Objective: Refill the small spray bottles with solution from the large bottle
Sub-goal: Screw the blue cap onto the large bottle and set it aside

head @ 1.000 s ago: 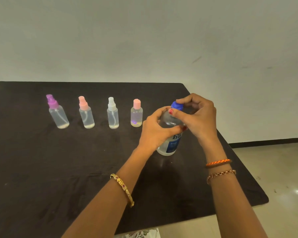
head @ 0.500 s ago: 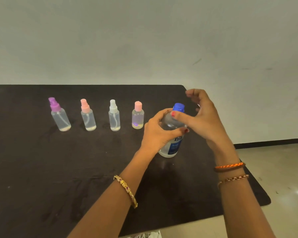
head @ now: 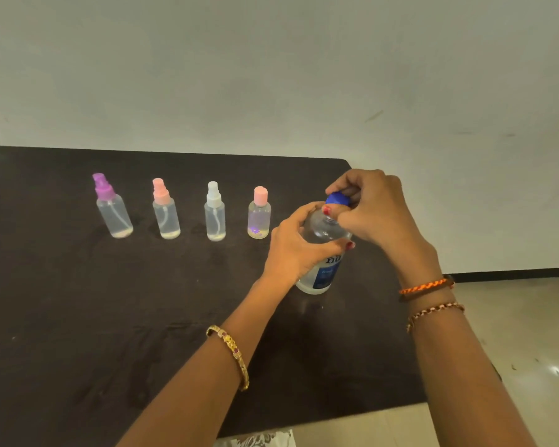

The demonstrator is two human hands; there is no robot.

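A person's right hand [head: 376,214] pinches the blue cap [head: 338,199] of a large clear bottle [head: 323,253], thumb and fingers closed around the cap from above, while the left hand [head: 299,245] wraps the bottle's shoulder and upper body, holding it upright on a dark table [head: 110,317]. The cap sits on the bottle's neck; whether it is loosened cannot be told. The bottle, with a blue and white label partly hidden by the left palm, stands toward the table's right edge, nearer the far side than the near one. To its left, along the far part of the table, four small bottles stand upright in a row, well apart from one another: closest to the large bottle a short one with a plain pink cap [head: 259,212], then a spray bottle with a white top [head: 215,211], one with a pink spray top [head: 165,209], and farthest left one with a purple spray top [head: 112,206]. Each holds only a shallow layer of liquid at the bottom. A gold bangle [head: 231,354] circles the left wrist; an orange braided band [head: 425,287] and a beaded bracelet [head: 434,312] circle the right. A pale wall [head: 271,75] rises behind the table's far edge.
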